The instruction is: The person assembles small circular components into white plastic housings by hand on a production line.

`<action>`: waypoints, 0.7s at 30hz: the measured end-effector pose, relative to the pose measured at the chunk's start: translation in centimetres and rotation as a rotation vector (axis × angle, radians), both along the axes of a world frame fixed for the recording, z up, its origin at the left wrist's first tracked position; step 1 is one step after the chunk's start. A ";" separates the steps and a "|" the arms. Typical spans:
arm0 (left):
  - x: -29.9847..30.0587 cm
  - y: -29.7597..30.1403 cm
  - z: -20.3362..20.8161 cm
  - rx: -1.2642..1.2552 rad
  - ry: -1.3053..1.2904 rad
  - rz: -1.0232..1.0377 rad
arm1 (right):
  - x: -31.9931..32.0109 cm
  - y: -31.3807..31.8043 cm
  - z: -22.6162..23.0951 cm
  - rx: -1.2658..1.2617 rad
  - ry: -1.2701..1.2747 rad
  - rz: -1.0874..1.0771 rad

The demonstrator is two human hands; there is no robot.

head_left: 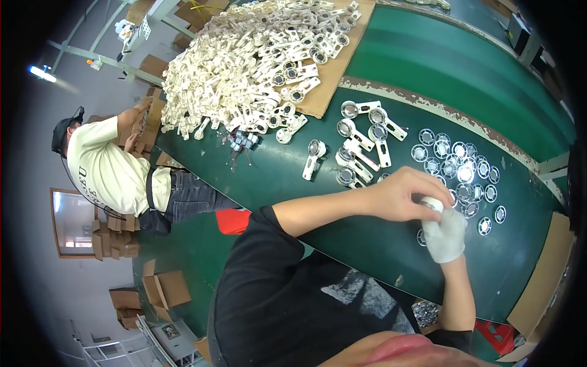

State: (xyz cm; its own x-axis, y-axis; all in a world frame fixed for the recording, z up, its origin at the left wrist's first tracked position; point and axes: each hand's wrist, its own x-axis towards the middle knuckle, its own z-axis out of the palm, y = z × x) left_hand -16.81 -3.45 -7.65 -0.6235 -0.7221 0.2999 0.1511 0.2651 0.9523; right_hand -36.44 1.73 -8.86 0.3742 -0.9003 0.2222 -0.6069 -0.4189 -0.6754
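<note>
- I hold a small white part point(431, 203) above the right half of the green table point(367, 241), partly hidden by my own fingers.
- My left hand point(405, 194) reaches across from the left and closes narrowly over it, thumb and fingers bent around its upper side.
- My right hand point(445, 235) (this one wears a white glove) comes up from the near side and grips the same part from below.
- Just beyond and to the right of my hands lie many round metal discs point(465, 174), some overlapping, a few apart.
- To the left of those, white handled pieces with round heads point(380, 153) lie in a loose group.
- Farther left and far, a great heap of white pieces point(238, 61) covers most of a cardboard sheet point(342, 67).
- At the heap's near edge sits a small cluster of wired parts point(244, 140).
- At the far left, a co-worker point(113, 165) in a pale shirt stands beside the table.
</note>
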 end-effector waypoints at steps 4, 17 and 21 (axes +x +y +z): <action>4.1 -1.8 1.1 -0.012 -0.389 0.155 | 2.0 0.1 3.6 0.196 -0.018 -0.189; 18.5 -0.6 0.4 -0.141 -1.264 0.987 | 0.9 -0.5 1.1 -0.016 -0.020 -0.124; 18.9 2.2 -0.7 -0.009 -1.302 0.861 | 0.6 -0.6 0.0 0.071 -0.015 -0.111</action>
